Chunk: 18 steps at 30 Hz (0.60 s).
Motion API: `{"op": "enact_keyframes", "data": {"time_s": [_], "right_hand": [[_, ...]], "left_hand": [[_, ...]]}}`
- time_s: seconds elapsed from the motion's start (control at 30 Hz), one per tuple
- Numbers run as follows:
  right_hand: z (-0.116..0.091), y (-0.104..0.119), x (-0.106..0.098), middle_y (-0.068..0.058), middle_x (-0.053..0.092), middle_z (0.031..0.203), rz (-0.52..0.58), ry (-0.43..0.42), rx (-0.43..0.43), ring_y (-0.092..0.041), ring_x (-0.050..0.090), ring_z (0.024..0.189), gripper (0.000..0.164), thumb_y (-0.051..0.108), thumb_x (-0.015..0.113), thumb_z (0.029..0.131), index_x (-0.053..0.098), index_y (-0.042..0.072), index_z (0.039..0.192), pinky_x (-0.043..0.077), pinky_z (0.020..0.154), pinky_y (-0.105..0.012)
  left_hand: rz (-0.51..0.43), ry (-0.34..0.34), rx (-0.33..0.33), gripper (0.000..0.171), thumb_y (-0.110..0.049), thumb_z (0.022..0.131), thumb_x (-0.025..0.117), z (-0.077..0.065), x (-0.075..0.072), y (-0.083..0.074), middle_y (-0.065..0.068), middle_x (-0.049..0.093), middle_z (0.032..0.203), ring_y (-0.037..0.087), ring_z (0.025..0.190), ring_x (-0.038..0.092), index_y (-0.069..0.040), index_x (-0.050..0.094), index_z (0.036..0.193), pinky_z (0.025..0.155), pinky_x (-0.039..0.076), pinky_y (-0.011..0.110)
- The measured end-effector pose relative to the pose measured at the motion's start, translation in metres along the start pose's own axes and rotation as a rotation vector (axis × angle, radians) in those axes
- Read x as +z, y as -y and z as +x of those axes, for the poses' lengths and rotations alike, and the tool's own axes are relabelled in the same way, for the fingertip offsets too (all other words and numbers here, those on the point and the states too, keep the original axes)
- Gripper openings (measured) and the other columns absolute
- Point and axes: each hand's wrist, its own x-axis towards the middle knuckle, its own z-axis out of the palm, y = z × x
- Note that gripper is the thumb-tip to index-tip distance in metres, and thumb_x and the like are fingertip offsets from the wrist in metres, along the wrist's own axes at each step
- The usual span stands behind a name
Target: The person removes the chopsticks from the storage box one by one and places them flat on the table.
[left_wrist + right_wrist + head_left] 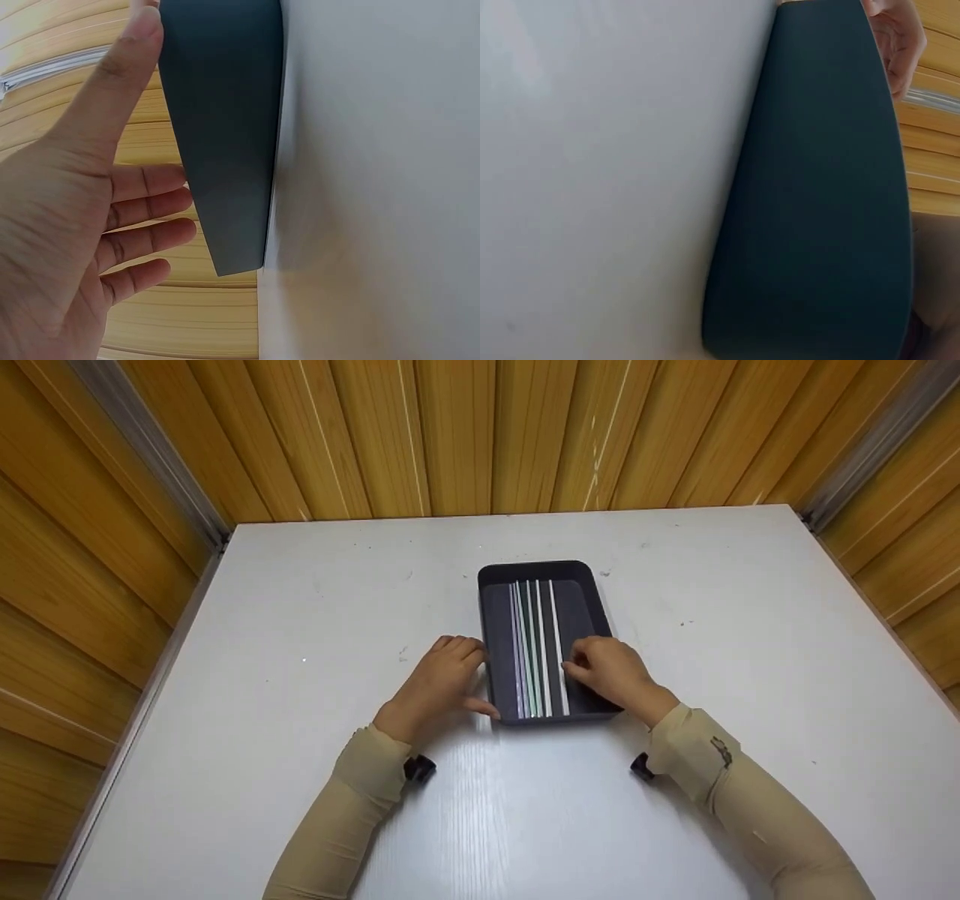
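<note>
A dark rectangular tray (574,705) lies on the white table, holding several thin sticks (536,649) in purple, green and white, side by side lengthwise. At the tray's left side is my left hand (448,667), its thumb by the near left corner. In the left wrist view, the fingers (154,238) of that hand stay fairly straight along the tray wall. My right hand (611,667) is over the tray's right half with curled fingers. Its thumb and forefinger seem to pinch the rightmost white stick (556,622). The tray wall (817,180) fills much of the right wrist view.
The white table (337,585) spreads around the tray, with small dark marks on its surface. Wood-look panels (457,435) rise behind it and at both sides. Black wrist mounts (420,769) hang beneath both sleeves.
</note>
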Motion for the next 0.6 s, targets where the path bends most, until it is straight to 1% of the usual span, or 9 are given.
{"op": "enact_keyframes", "data": {"time_s": [0.1,0.3,0.43,0.5,0.6], "right_hand": [[0.002,0.001,0.002,-0.006,0.064,0.072,-0.003,0.010,0.015,-0.021,0.058,0.064,0.023,0.026,0.067,0.087,0.063,0.007,0.075,0.048,0.060,-0.038],[0.006,0.004,0.006,-0.005,0.063,0.068,-0.009,0.064,0.033,-0.019,0.055,0.060,0.027,0.030,0.066,0.087,0.060,0.009,0.071,0.044,0.056,-0.034],[0.008,0.005,0.009,-0.007,0.064,0.068,-0.016,0.084,0.035,-0.019,0.053,0.058,0.029,0.031,0.066,0.087,0.060,0.009,0.070,0.044,0.055,-0.035],[0.008,0.005,0.010,-0.007,0.064,0.068,-0.023,0.093,0.039,-0.019,0.053,0.058,0.029,0.031,0.066,0.087,0.060,0.009,0.070,0.045,0.054,-0.036],[0.009,0.005,0.011,-0.006,0.063,0.066,-0.020,0.117,0.062,-0.019,0.051,0.058,0.029,0.031,0.066,0.087,0.058,0.009,0.069,0.043,0.054,-0.034]], "left_hand": [[0.004,0.002,0.002,0.082,-0.066,0.056,0.074,0.001,0.001,0.000,0.006,0.063,0.109,0.023,0.103,0.059,-0.002,0.064,0.105,0.095,0.045,0.035],[-0.008,0.001,-0.005,0.081,-0.065,0.056,0.074,0.000,0.001,0.001,0.006,0.064,0.110,0.022,0.104,0.059,-0.002,0.064,0.106,0.096,0.045,0.034],[-0.017,0.012,-0.014,0.081,-0.066,0.057,0.073,-0.001,0.000,0.000,0.005,0.064,0.111,0.022,0.105,0.059,-0.003,0.064,0.107,0.097,0.045,0.034],[-0.017,0.008,-0.010,0.080,-0.066,0.057,0.073,-0.001,0.000,0.000,0.005,0.064,0.110,0.022,0.104,0.059,-0.003,0.065,0.106,0.097,0.045,0.034],[-0.014,-0.010,-0.002,0.079,-0.065,0.056,0.074,-0.002,0.001,0.000,0.005,0.063,0.109,0.021,0.102,0.060,-0.003,0.065,0.104,0.095,0.045,0.034]]}}
